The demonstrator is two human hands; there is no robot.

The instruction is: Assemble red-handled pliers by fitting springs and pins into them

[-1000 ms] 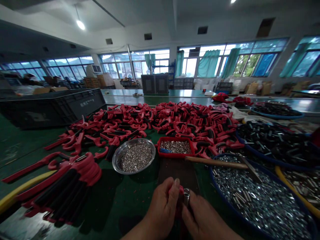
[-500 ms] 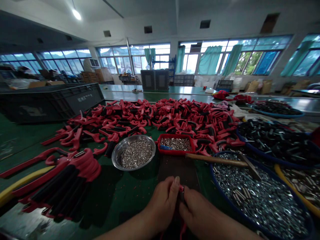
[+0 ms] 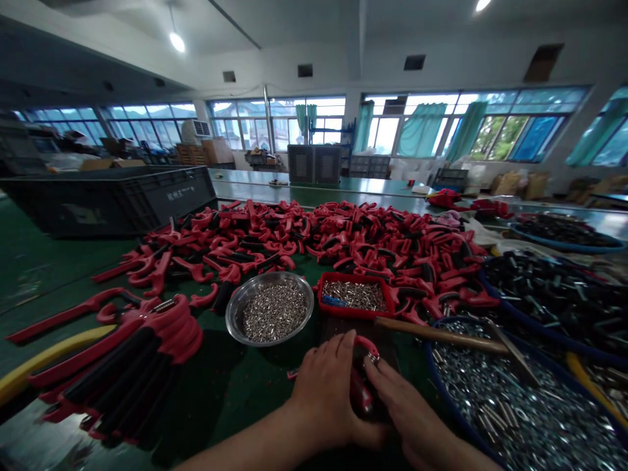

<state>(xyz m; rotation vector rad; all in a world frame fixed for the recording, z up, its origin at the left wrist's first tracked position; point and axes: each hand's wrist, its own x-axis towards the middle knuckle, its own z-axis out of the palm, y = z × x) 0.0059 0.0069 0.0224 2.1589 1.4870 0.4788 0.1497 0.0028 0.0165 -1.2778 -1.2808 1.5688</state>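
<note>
In the lower middle, my left hand [image 3: 326,383] is wrapped around a red handle [image 3: 362,396] with a curved end. My right hand [image 3: 407,399] closes on the same handle from the right, its fingertips at a small shiny metal piece [image 3: 373,356] near the curve. Both thumbs and most of the handle are hidden. Just beyond stand a metal bowl [image 3: 232,327] of small silver pins and a red tray [image 3: 354,313] holding similar pins and a blue item. A dark plate lies under my hands.
A large pile of red handles [image 3: 343,239] spreads behind the tray. More handles [image 3: 132,360] are stacked at left, near a grey crate [image 3: 108,203]. A hammer [image 3: 451,335] rests across a blue basin [image 3: 438,383] of metal parts at right. Black parts [image 3: 549,288] fill another basin.
My hands have moved up and slightly forward with the handle. The left hand now wraps over it, and its red curved end shows. The view has shifted slightly.
</note>
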